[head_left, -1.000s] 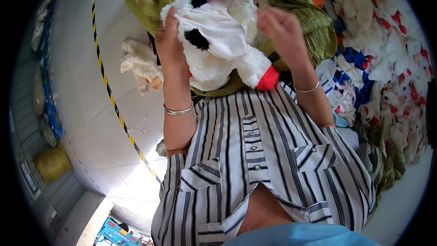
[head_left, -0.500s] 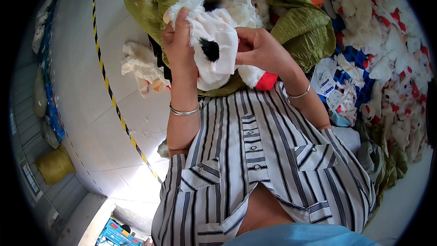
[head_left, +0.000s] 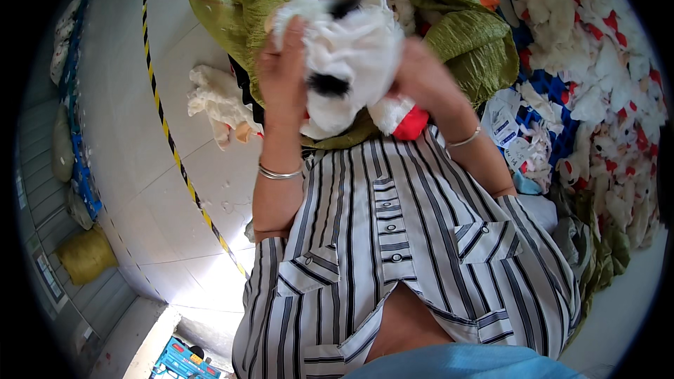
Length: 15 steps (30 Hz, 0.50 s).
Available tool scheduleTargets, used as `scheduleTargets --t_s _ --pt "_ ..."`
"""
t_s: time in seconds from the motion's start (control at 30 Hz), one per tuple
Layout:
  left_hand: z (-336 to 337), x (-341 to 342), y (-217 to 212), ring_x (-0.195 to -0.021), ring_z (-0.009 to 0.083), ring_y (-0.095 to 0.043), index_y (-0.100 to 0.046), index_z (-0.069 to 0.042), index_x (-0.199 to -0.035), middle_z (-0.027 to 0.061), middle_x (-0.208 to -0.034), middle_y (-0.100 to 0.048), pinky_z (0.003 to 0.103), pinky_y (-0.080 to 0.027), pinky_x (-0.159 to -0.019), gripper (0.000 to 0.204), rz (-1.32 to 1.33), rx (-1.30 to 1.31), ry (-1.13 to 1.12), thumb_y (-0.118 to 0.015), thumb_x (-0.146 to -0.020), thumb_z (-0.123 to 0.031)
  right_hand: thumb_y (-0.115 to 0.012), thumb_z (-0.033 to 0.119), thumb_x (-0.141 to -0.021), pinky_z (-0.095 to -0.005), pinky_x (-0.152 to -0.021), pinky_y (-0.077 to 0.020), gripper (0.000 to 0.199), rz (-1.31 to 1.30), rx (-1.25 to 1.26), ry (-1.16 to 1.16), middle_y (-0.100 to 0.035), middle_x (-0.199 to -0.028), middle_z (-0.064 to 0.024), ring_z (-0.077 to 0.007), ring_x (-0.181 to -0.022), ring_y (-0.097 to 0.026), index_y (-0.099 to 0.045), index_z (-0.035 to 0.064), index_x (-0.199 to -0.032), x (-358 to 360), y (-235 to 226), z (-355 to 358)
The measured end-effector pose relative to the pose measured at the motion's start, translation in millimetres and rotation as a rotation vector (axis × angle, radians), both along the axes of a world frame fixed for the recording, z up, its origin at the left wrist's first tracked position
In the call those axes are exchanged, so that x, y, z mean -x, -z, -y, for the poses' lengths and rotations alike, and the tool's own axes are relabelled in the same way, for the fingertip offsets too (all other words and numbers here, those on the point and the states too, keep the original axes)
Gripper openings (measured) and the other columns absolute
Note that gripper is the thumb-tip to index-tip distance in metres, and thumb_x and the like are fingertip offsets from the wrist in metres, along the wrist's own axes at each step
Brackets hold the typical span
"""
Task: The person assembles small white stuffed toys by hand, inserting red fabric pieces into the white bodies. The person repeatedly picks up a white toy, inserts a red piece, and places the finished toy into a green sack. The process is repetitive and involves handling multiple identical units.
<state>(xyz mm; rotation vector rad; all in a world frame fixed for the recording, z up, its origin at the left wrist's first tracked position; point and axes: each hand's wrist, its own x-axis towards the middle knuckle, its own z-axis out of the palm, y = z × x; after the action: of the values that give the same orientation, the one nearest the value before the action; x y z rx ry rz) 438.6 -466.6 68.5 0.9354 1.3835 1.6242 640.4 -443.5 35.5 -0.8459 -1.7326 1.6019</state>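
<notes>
Between my two hands is a white plush toy piece (head_left: 354, 49) with black furry patches, smeared by motion. It looks limp and wrinkled. My left hand (head_left: 283, 63) is closed on its left edge, thumb on the near face. At the opposite edge my right hand (head_left: 425, 77) is closed on the fabric, though blur softens its fingers. A red-tipped white plush limb (head_left: 400, 118) hangs below my right hand. Behind the piece lies a green sack (head_left: 470, 56), bunched up, with more white and red plush at its mouth.
A large heap of white and red plush pieces (head_left: 604, 112) spreads along the right. Tags (head_left: 504, 130) lie by a blue lattice crate (head_left: 554, 88). To the left, a loose plush piece (head_left: 214, 98) lies near yellow-black floor tape (head_left: 168, 140). A blue case (head_left: 186, 361) sits lower left.
The plush piece has gone from a smooth, flat face to a wrinkled, spread shape. My right hand has moved slightly right, away from my left.
</notes>
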Motion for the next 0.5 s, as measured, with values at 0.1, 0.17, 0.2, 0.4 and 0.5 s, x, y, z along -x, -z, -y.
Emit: scheduleTargets --t_s 0.1,0.17,0.2,0.4,0.5 --pt "-8 27 12 -0.067 0.0019 -0.052 -0.071 -0.001 -0.093 -0.0018 -0.079 -0.067 0.018 -0.043 -0.063 0.028 0.008 -0.009 -0.017 -0.063 -0.096 -0.027 -0.061 0.013 -0.089 -0.0249 -0.052 -0.0433 0.014 -0.28 -0.142 0.38 -0.065 -0.075 -0.0071 -0.012 -0.056 -0.055 -0.065 -0.0001 -0.092 -31 -27 -25" --pt "-5 22 11 -0.068 0.0019 -0.052 -0.071 0.0 -0.093 -0.0023 -0.079 -0.066 0.018 -0.043 -0.064 0.028 -0.056 -0.038 0.001 -0.063 -0.096 -0.027 -0.06 0.011 -0.092 -0.0221 -0.053 -0.044 0.015 -0.527 0.019 0.415 -0.066 -0.082 -0.0092 -0.012 -0.062 -0.057 -0.063 -0.0027 -0.096 -46 -30 -37" --pt "-6 20 4 -0.07 0.0022 -0.052 -0.071 0.0 -0.092 -0.0029 -0.08 -0.066 0.019 -0.043 -0.064 0.029 -0.021 -0.033 0.002 -0.063 -0.096 -0.028 -0.061 0.01 -0.092 -0.0208 -0.055 -0.0458 0.015 -0.579 0.011 0.362 -0.068 -0.087 -0.0107 -0.0128 -0.066 -0.061 -0.062 -0.0039 -0.099 -50 -23 -45" --pt "-8 24 2 -0.078 0.0031 -0.056 -0.071 -0.002 -0.095 -0.002 -0.087 -0.068 0.021 -0.047 -0.069 0.024 0.186 0.142 0.212 -0.065 -0.094 -0.026 -0.057 0.016 -0.094 -0.0209 -0.046 -0.0297 0.019 -0.695 0.317 0.406 -0.064 -0.08 -0.0059 -0.0065 -0.058 -0.048 -0.064 -0.0019 -0.095 -43 1 -56" --pt "-2 25 -4 -0.08 0.0039 -0.058 -0.07 -0.003 -0.099 -0.0014 -0.091 -0.068 0.023 -0.05 -0.071 0.018 0.053 0.178 0.313 -0.067 -0.092 -0.019 -0.058 0.015 -0.093 -0.0212 -0.045 -0.0304 0.019 -0.68 0.327 0.424 -0.064 -0.08 -0.0051 -0.0062 -0.057 -0.049 -0.065 -0.0023 -0.097 -40 1 -57"
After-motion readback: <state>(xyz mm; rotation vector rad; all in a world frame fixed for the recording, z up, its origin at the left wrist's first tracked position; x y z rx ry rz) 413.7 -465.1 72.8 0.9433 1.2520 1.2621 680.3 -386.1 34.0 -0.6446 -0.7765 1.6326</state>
